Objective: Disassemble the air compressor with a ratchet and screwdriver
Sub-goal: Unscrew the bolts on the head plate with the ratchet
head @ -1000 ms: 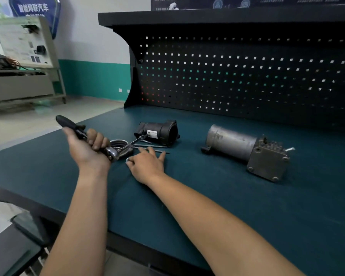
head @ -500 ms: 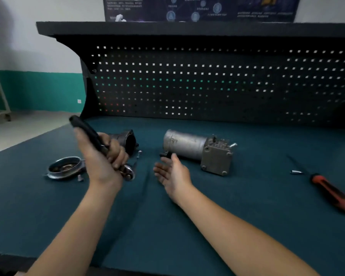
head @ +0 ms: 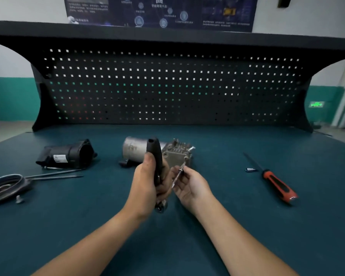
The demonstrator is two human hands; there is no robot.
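Hands meet over the middle of the dark green bench (head: 187, 246), just near of the air compressor (head: 132, 149). Our left grip (head: 145, 184) is clenched around the ratchet (head: 155, 156), which stands almost upright: its black handle points to the far side, in front of the compressor's grey cylinder, and its shiny head shows below the heel of the hand. Our right grip (head: 189, 185), palm turned up, pinches a thin metal piece (head: 178, 174) between thumb and fingers, slanted and just beside the ratchet; we cannot tell what kind of part it is. The air compressor lies on its side on the bench behind both hands, its finned metal block on the right end. To the left lies a black housing (head: 68, 154) with a white label, and near of it two long thin rods (head: 54, 174) lie side by side. At the left edge sits a round metal ring part (head: 4, 184), with a small screw (head: 19, 200) just near of it. On the right the screwdriver (head: 277, 184), red and black in the handle, lies well apart from our hands, its blade pointing far and left, with a small socket (head: 250, 169) just beside the shaft. A black pegboard (head: 167, 86) rises along the far edge of the bench, and a dark poster (head: 159, 10) hangs on the wall above it.
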